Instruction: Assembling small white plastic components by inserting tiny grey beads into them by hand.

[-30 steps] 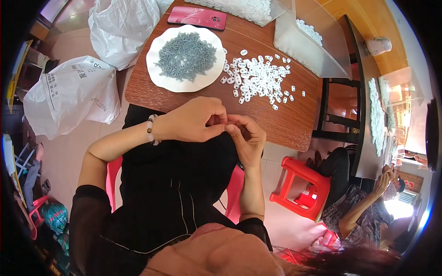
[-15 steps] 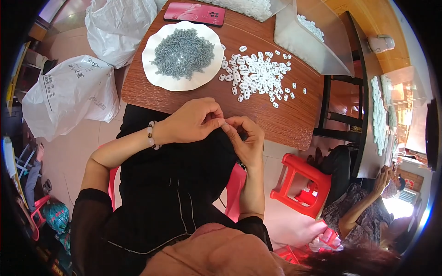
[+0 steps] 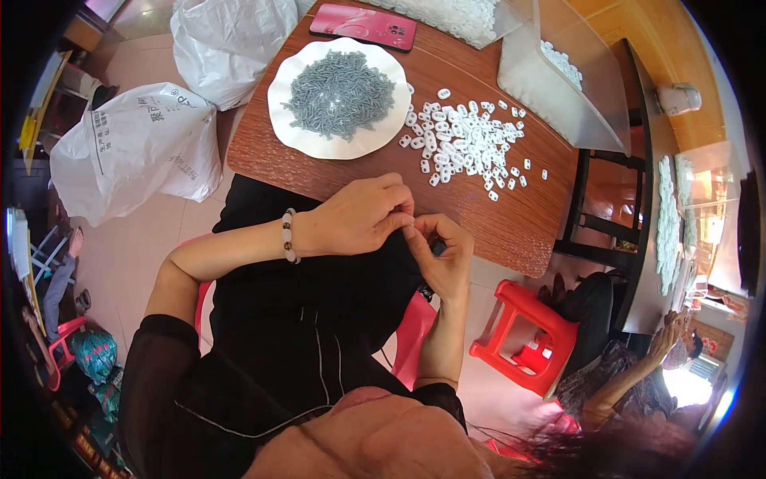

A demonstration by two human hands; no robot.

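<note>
My left hand, with a beaded bracelet at the wrist, is closed in a pinch just in front of the table's near edge. Its fingertips meet those of my right hand, whose thumb and forefinger are pinched too. Whatever lies between the fingertips is too small to make out. Beyond my left hand, a white scalloped plate holds a heap of small grey rod-shaped pieces. Scattered right of the plate are many small white oval plastic pieces with two holes.
A pink phone lies behind the plate on the brown wooden table. Clear-walled trays of white pieces stand at the back right. White sacks sit left, a red stool right. Another person's arm shows far right.
The table and everything on it have shifted slightly right in the picture, as have both hands. The fingertips are still together in a pinch.
</note>
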